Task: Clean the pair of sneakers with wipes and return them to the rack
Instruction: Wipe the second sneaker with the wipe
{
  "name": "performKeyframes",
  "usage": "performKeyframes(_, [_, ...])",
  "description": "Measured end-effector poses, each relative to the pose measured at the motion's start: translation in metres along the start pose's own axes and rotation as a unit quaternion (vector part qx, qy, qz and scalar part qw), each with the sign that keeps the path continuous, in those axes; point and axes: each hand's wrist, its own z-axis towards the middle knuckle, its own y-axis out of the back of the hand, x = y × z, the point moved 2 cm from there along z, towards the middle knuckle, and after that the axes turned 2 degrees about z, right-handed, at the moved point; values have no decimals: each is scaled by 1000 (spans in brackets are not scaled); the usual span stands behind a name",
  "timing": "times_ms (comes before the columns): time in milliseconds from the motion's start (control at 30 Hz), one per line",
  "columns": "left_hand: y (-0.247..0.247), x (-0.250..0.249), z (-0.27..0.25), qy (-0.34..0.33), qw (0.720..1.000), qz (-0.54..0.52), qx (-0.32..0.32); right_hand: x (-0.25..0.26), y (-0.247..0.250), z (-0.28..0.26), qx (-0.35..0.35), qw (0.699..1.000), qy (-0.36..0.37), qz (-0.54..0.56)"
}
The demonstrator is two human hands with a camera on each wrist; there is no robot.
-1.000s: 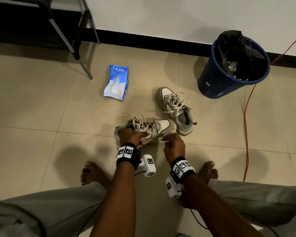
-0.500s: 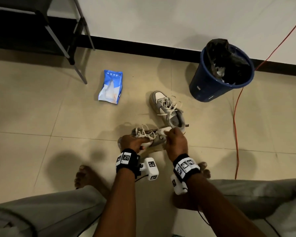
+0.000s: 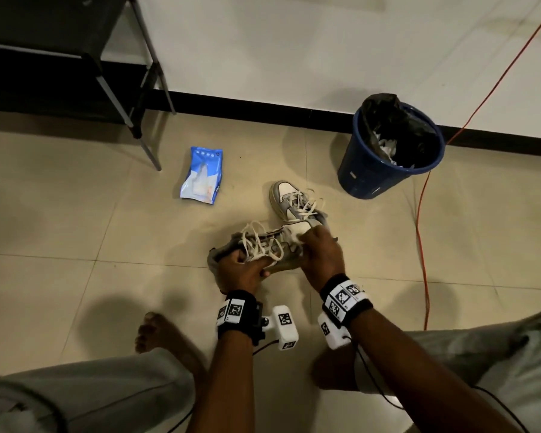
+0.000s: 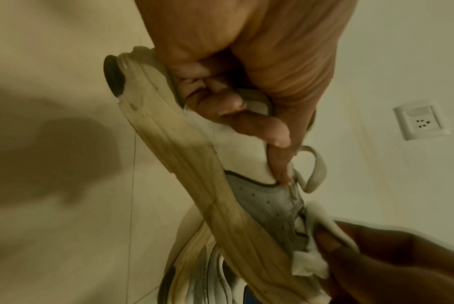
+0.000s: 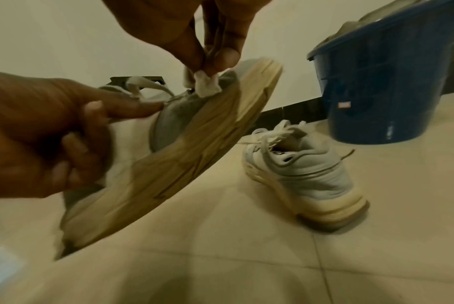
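Observation:
My left hand (image 3: 241,270) grips the heel end of a grey-and-white sneaker (image 3: 263,248), lifted off the floor with its yellowed sole (image 4: 194,174) tilted sideways. My right hand (image 3: 320,251) pinches a small white wipe (image 5: 206,84) against the grey upper near the toe; the wipe (image 4: 308,263) also shows in the left wrist view. The second sneaker (image 3: 294,201) stands upright on the tiles just beyond, and appears again (image 5: 298,170) in the right wrist view. A blue pack of wipes (image 3: 202,175) lies on the floor to the left.
A blue bin (image 3: 388,151) lined with a black bag stands at the right by the wall, with white waste inside. An orange cable (image 3: 422,232) runs along the floor on the right. The dark metal rack (image 3: 60,57) stands at the back left. My bare feet (image 3: 160,332) rest on the tiles.
The held sneaker has risen off the floor and tilted onto its side. My right hand with the wipe has moved from the sole edge up onto the toe part of the upper.

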Motion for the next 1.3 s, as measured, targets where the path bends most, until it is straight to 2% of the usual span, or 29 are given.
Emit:
performKeyframes(67, [0,-2,-5,-16,1000,16,-9,-15,10,9,-68,994,-89,17])
performKeyframes(100, [0,-3,-8,-23,1000,16,-13,-14,10,8,-83,991,-98,30])
performKeyframes(200, [-1,-2,-13,-62,997,33,-24,7,0,-10,-18,999,-5,36])
performKeyframes(233, [-2,-2,-15,-77,996,43,-27,3,1,-9,-16,999,-8,34])
performKeyframes(333, [-6,-2,-17,-121,990,71,-10,-12,9,8,-82,988,-128,35])
performKeyframes(467, [-6,-2,-17,-181,977,112,-21,6,2,3,-31,998,-56,31])
performKeyframes(567, [-6,-10,-15,-221,963,150,-20,-10,16,18,-74,987,-141,27])
performKeyframes(667, [-2,-13,-6,-243,954,173,-31,12,11,21,-23,996,-66,50])
performKeyframes(700, [0,-12,-3,-247,951,181,-32,16,10,24,-4,997,-63,48])
performKeyframes(800, [2,-17,-9,-265,945,189,-26,5,18,45,1,989,-145,13])
performKeyframes(933, [5,-20,-12,-287,937,194,-38,20,10,47,54,994,-94,-1])
performKeyframes(1033, [6,-24,-16,-286,939,192,-19,-4,22,58,39,981,-191,-5])
performKeyframes(1067, [7,-26,-17,-276,943,184,-14,-8,23,57,30,981,-193,9])
performKeyframes(1167, [13,-20,-1,-237,956,169,-32,9,15,38,26,994,-88,51])
performKeyframes(1200, [13,-17,5,-218,961,165,-29,9,14,33,18,995,-82,56])
performKeyframes(1300, [15,-7,12,-162,975,151,-20,-20,20,32,-38,984,-163,62])
